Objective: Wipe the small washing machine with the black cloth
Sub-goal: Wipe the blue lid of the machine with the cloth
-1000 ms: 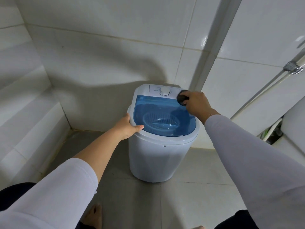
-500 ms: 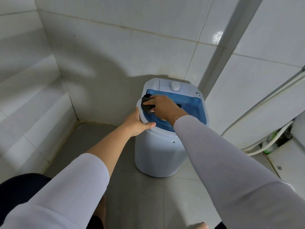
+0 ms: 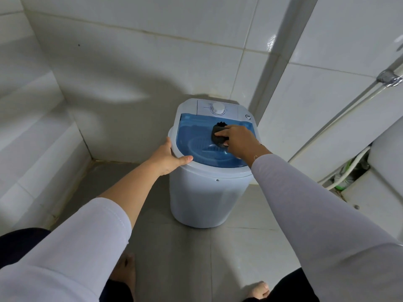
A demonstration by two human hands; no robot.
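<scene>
The small white washing machine (image 3: 205,192) stands on the floor in the tiled corner, with a blue see-through lid (image 3: 194,136) and a white dial (image 3: 217,108) on its back panel. My right hand (image 3: 238,141) presses the bunched black cloth (image 3: 218,134) onto the middle of the lid, just below the dial panel. My left hand (image 3: 168,156) grips the machine's left front rim, thumb lying along the edge of the lid.
White tiled walls close in behind and to the left. A metal pipe and hose (image 3: 349,101) run down the right wall, and a white fixture (image 3: 379,182) sits at the right. My bare feet (image 3: 124,271) rest on the grey floor tiles.
My right hand has slid the cloth from the lid's right back corner to its left side, then back to the middle. My left hand has stayed on the rim.
</scene>
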